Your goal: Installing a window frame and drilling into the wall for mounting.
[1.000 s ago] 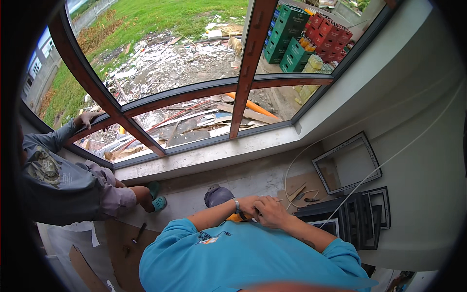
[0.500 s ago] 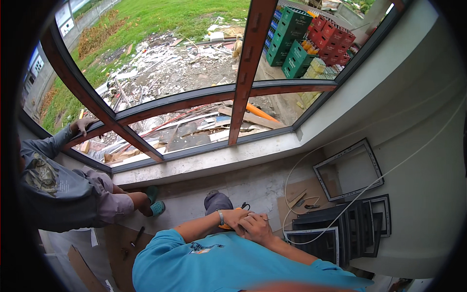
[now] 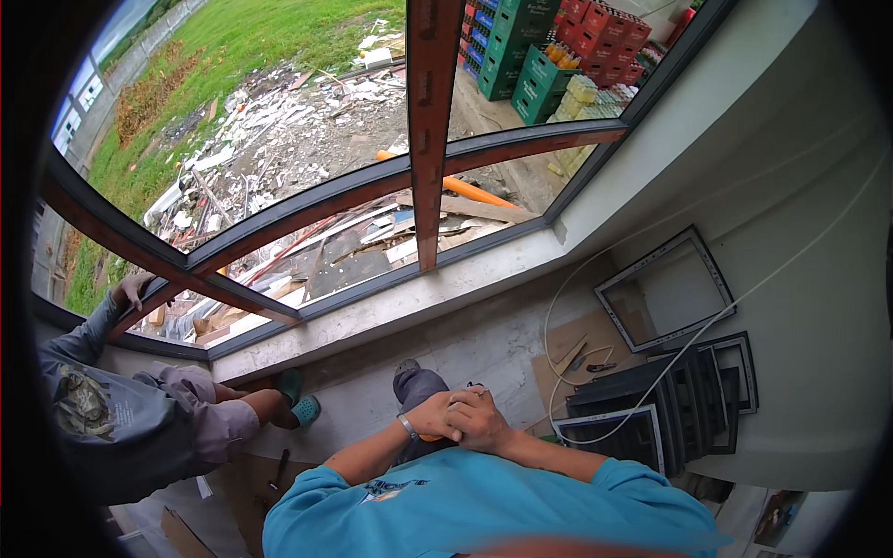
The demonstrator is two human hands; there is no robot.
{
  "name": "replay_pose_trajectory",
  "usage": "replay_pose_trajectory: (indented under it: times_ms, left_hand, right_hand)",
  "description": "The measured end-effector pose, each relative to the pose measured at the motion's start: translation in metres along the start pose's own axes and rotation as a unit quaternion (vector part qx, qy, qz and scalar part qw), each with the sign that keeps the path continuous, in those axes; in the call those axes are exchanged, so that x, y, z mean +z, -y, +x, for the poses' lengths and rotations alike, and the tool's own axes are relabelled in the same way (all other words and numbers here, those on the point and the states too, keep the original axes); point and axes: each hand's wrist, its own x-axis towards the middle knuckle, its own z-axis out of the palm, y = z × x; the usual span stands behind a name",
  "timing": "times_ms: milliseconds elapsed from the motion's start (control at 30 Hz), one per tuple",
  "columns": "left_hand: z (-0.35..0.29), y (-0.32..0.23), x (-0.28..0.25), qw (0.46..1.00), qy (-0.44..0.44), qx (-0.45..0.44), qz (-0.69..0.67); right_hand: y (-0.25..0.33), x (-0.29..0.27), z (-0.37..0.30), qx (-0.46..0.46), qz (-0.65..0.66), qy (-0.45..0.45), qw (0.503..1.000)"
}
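My left hand (image 3: 433, 416), with a bracelet at the wrist, and my right hand (image 3: 481, 421) are pressed together in front of my chest, above my dark shoe (image 3: 416, 383). They close around a small tool with an orange handle (image 3: 429, 437), which shows just under the left hand. A dark tip pokes out above the fingers. Most of the tool is hidden by the hands. My teal sleeves fill the lower edge.
Another person in a grey shirt crouches at the left, one hand (image 3: 130, 288) on the brown window frame (image 3: 423, 139), feet in teal clogs (image 3: 304, 410). Dark empty frames (image 3: 665, 409) lean stacked at the right wall, with a white cable (image 3: 558, 307) and cardboard (image 3: 572, 358) beside them.
My joined hands have stayed closed together and shifted slightly lower and to the right in the picture. The person at the left keeps a hand on the window frame.
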Motion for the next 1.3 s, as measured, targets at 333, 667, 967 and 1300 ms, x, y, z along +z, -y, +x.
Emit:
replay_pose_trajectory:
  times_ms: [333, 667, 967, 1300]
  left_hand:
    - [0.003, -0.011, 0.002, 0.997, -0.033, -0.013, 0.068]
    - [0.003, -0.007, 0.01, 0.998, -0.038, -0.048, 0.015]
    - [0.011, -0.002, 0.019, 0.999, -0.041, -0.018, -0.028]
    - [0.027, 0.014, 0.015, 0.995, 0.035, -0.081, 0.041]
  right_hand:
    - [0.001, 0.007, -0.006, 0.012, 0.049, -0.084, 0.995]
    - [0.007, 0.012, -0.017, 0.024, 0.089, -0.099, 0.991]
    - [0.005, 0.025, -0.03, 0.075, 0.102, -0.121, 0.985]
    - [-0.007, -0.008, -0.04, 0.04, -0.047, -0.228, 0.972]
